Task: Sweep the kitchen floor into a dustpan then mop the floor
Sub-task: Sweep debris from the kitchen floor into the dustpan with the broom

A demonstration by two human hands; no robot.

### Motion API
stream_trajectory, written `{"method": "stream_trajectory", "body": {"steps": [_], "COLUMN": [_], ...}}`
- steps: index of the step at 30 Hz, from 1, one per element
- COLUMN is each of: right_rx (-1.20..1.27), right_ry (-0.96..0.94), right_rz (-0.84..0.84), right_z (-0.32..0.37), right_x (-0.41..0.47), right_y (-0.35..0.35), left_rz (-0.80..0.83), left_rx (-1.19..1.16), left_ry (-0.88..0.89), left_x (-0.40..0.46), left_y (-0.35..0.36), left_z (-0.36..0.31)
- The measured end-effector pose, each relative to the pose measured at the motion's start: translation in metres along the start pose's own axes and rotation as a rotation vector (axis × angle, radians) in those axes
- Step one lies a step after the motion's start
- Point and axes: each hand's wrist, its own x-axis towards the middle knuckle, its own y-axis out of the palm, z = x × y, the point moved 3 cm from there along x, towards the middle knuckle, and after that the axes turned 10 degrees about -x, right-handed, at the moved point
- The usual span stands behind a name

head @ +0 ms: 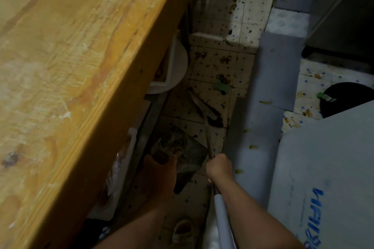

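Observation:
A dark dustpan [186, 147] lies on the dirty tiled floor [214, 62] beside the wooden table, with a heap of scraps in it. My left hand [159, 176] grips the dustpan at its near end. My right hand [219, 167] grips the broom handle [209, 141]; its pale lower shaft [222, 220] runs back along my forearm. The broom's dark head [214, 120] rests on the tiles just beyond the dustpan. Green and brown scraps [221, 85] lie scattered farther up the floor.
A large wooden table top [77, 66] fills the left. Under it stand a white tub [176, 66] and pale containers. Grey and white boards [327, 168] line the right side, with a dark round object [348, 97] beyond. The floor strip between is narrow.

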Motion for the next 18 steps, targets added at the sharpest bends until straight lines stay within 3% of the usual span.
{"method": "stream_trajectory", "body": {"steps": [9,18], "right_rx": [-0.111,-0.003], "right_ry": [-0.049,-0.07], "right_rz": [-0.146,-0.092], "right_z": [0.029,0.024], "right_x": [0.062,0.05], "right_y": [-0.076,-0.1], "left_rz": [0.011,0.018], "left_rx": [0.009,0.16], "left_ry": [0.021,-0.026], "left_x": [0.015,0.016], "left_y": [0.036,0.06], "left_z": [-0.023,-0.052]}}
